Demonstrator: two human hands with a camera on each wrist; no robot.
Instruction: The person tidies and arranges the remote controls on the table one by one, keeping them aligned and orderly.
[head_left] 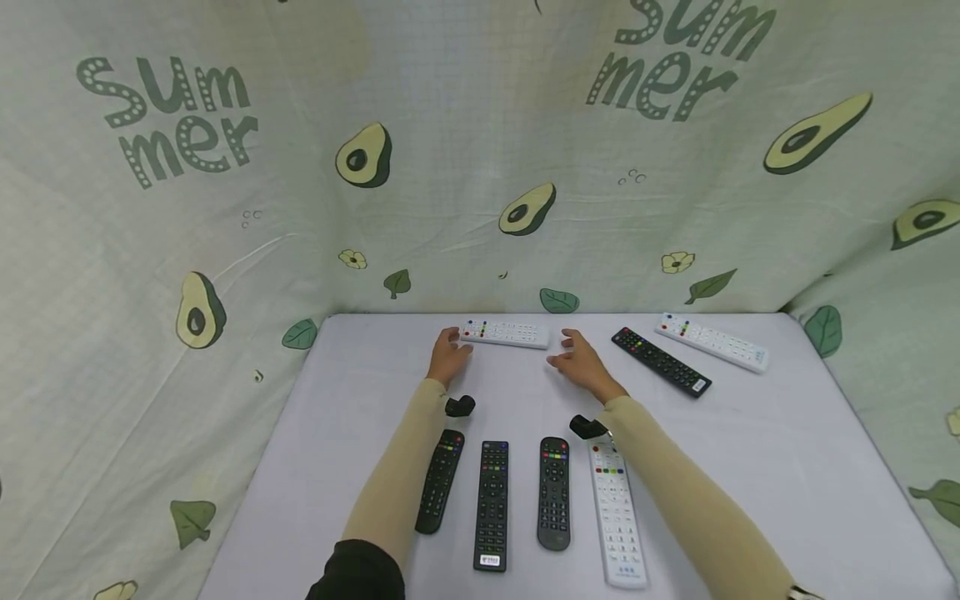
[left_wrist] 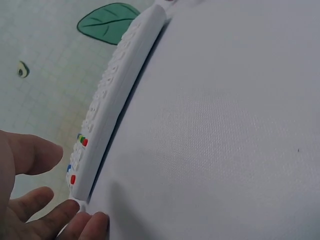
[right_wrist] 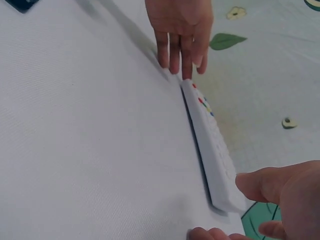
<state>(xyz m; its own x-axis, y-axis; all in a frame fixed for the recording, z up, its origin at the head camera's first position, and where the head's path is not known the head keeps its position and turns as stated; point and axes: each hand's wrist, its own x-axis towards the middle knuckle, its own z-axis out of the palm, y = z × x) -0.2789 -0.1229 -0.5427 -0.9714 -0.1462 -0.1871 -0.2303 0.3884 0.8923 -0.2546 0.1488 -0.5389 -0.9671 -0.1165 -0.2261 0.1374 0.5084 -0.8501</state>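
Observation:
A white remote control [head_left: 506,333] with coloured buttons lies crosswise at the table's back edge. By its left end is my left hand [head_left: 448,356], thumb and fingers spread around that end without gripping. At the right end my right hand [head_left: 585,364] is held with its fingers apart and loosely bent. In the left wrist view, the left fingertips [left_wrist: 70,210] are close to the remote's end; whether they touch it I cannot tell. The right wrist view has the right thumb [right_wrist: 252,185] beside the remote's near end, contact unclear.
A black remote [head_left: 660,361] and another white remote [head_left: 712,342] lie slanted at the back right. Nearer, in a row, are two black remotes [head_left: 491,504], a dark grey one [head_left: 554,492] and a white one [head_left: 618,517]. A printed cloth [head_left: 450,250] hangs behind the table.

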